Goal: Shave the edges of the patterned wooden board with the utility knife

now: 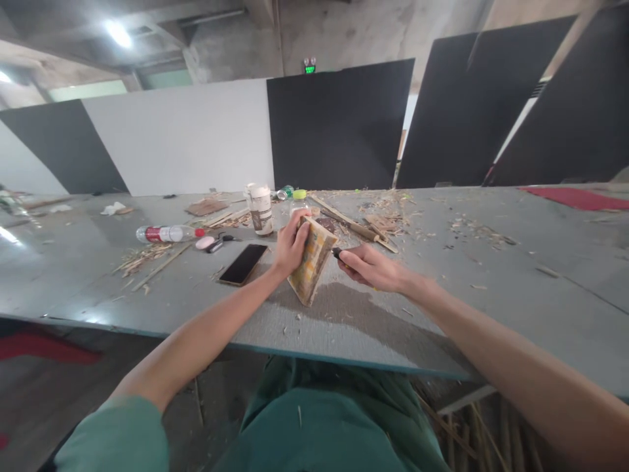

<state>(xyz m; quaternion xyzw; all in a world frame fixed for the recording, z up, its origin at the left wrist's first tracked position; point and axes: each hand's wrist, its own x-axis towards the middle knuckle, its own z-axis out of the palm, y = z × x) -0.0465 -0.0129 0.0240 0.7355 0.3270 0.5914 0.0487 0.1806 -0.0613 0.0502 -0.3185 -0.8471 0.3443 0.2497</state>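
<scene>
Here, the left hand [291, 244] pinches a tilted board [314, 259] (yellow-patched) at its top; the right hand [369, 266] clasps a tool [337, 252] beside it.

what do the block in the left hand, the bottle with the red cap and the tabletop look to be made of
Block: probably wood, rough and matte, with tan and brown faces and patchy yellow colouring.
Bottle: likely clear, glossy plastic, given its see-through body.
Tabletop: possibly grey-painted wood, as fine grain-like streaks show near the front edge; the core is hidden.
</scene>
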